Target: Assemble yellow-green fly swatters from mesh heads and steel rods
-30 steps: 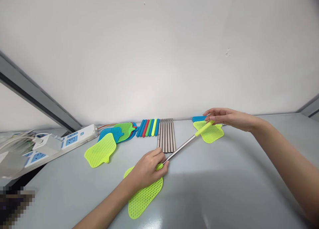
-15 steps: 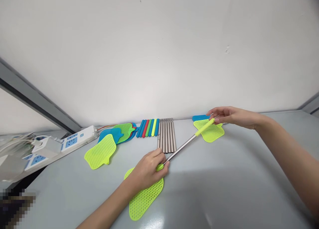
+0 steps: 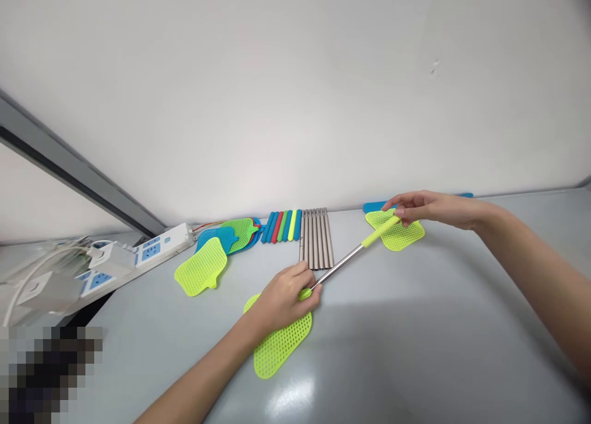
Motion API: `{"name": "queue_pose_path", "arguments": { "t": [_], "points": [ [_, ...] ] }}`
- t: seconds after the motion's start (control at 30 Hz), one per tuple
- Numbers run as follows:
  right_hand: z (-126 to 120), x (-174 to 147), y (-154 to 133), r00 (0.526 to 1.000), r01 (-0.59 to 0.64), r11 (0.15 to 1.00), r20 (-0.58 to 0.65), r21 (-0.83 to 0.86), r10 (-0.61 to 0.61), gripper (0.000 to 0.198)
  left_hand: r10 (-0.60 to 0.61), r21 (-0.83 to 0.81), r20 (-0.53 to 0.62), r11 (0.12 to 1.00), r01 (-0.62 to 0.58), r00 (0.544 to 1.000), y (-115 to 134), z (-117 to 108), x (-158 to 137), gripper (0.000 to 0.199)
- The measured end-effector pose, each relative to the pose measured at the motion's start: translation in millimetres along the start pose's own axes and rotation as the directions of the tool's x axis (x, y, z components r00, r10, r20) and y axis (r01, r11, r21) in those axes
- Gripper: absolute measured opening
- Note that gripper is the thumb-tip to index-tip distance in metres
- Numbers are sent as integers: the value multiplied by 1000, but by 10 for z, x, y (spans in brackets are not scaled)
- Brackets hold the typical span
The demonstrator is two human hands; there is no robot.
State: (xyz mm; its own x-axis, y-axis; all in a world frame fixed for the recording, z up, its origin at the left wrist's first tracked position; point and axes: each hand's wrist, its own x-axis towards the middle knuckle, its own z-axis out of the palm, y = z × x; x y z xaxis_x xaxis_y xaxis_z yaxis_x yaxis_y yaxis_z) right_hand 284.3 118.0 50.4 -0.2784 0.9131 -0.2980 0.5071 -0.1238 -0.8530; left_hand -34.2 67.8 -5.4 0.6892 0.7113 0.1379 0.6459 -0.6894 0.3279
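Note:
A fly swatter [image 3: 281,349] with a yellow-green mesh head, a silver metal rod and a yellow-green grip is held slantwise between both hands. My left hand [image 3: 289,295] is closed around the neck, where the head meets the rod, and partly covers the mesh. My right hand [image 3: 415,207] pinches the far end of the grip [image 3: 381,230] between thumb and fingers. Behind that grip lies another yellow-green swatter head [image 3: 404,234], with a blue swatter [image 3: 373,207] at the wall, both partly hidden by my right hand.
Several metal rods [image 3: 317,239] lie side by side near the wall, beside a row of coloured grips [image 3: 280,227]. Left of them are loose swatter heads in yellow-green [image 3: 202,268], blue [image 3: 217,235] and green [image 3: 241,234]. A power strip [image 3: 159,247] with plugs and cables runs along the left.
The view has shifted slightly, so the things on the table appear a little higher and further right. Both hands keep their hold on the swatter, which stays at nearly the same slant.

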Motion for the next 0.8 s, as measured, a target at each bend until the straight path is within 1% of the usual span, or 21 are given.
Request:
{"name": "queue_pose_path", "arguments": {
  "t": [0.13, 0.27, 0.43, 0.6, 0.7, 0.8],
  "points": [
    [18, -4, 9, 1000, 5, 999, 8, -41, -5, 31, 2, -7, 11, 1000, -2, 1000, 4, 2, 7, 19],
    [36, -1, 14, 1000, -10, 997, 19, -76, 12, 32, -2, -14, 1, 1000, 2, 1000, 11, 3, 9, 19],
    [43, 3, 8, 999, -30, 997, 8, -77, 31, 33, 5, -13, -8, 1000, -5, 1000, 12, 4, 1, 19],
    [-12, -24, 17, 999, -42, 997, -15, -57, 41, 32, 9, -7, -11, 1000, -9, 1000, 11, 3, -5, 19],
    [-52, -42, 25, 999, -48, 997, 10, -58, 49, 31, 7, -17, -24, 1000, -8, 1000, 11, 2, -5, 19],
    [-84, -44, 38, 997, -63, 993, 47, -98, 67, 27, 13, -16, -23, 1000, -13, 1000, 11, -1, -4, 19]
  ]
}}
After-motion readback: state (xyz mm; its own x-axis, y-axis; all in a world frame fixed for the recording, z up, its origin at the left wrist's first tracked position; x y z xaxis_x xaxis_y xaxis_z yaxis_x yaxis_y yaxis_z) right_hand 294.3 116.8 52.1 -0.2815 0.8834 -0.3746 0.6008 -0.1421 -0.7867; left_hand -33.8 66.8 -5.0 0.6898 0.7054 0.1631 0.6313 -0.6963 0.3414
